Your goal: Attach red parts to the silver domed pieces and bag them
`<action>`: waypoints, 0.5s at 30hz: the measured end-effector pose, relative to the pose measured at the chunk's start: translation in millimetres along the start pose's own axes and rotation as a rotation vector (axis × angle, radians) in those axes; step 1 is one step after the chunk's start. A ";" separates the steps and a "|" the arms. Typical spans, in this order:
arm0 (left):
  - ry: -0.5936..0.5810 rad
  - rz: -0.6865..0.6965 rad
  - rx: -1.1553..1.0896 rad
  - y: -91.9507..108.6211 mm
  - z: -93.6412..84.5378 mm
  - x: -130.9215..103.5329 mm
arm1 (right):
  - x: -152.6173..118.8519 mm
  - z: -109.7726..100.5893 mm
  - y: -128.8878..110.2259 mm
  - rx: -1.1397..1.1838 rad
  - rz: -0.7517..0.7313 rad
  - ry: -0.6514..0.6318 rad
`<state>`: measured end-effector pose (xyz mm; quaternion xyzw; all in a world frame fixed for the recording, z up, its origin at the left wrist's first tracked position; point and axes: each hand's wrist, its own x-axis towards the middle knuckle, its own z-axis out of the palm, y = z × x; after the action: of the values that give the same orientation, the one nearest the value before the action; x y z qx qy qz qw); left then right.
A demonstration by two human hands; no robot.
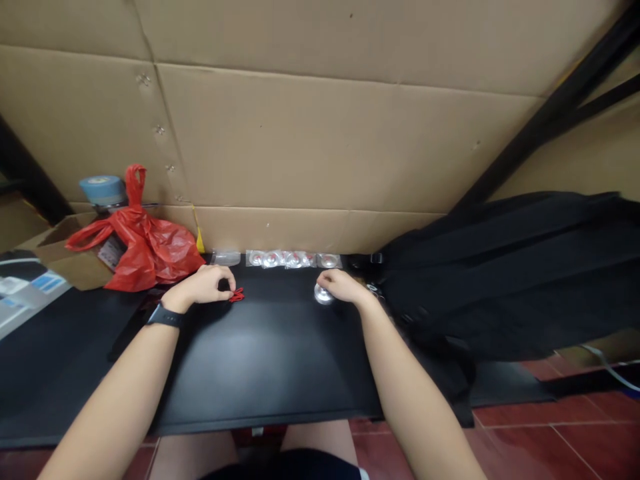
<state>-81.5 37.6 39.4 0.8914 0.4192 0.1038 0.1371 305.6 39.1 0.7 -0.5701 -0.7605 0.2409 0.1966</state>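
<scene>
Pinched between the fingertips of my left hand [213,283] is a small red string [237,295], held just above the black tabletop [265,360]. My right hand [343,285] has its fingers on the top edge of a shiny silver disc [323,295], which looks like a yo-yo. Behind both hands, a row of several round silver items in clear plastic wrappers [295,259] lies along the table's back edge. A clear empty-looking wrapper [226,258] is at that row's left end. A dark watch is on my left wrist.
A red plastic bag [150,250], an open cardboard box [75,257] and a blue-lidded container [103,190] stand at the back left. A large black backpack [515,273] fills the right side. Cardboard sheets [300,140] form a wall behind the table.
</scene>
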 end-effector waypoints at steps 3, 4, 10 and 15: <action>0.001 -0.002 -0.045 2.2 1.1 0.4 | 1.2 2.3 1.4 -0.004 -0.018 -0.017; 0.000 -0.002 -0.054 3.5 1.8 0.9 | 1.9 2.8 2.1 -0.007 -0.023 -0.028; -0.020 -0.043 0.062 7.7 3.5 3.6 | 8.7 4.3 14.8 -0.171 -0.017 0.268; -0.010 -0.083 0.126 5.7 1.5 2.1 | 14.3 8.2 28.1 -0.295 0.073 0.430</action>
<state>-75.6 35.5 40.1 0.8806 0.4609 0.0670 0.0872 318.7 58.3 -22.2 -0.6577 -0.7071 0.0077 0.2597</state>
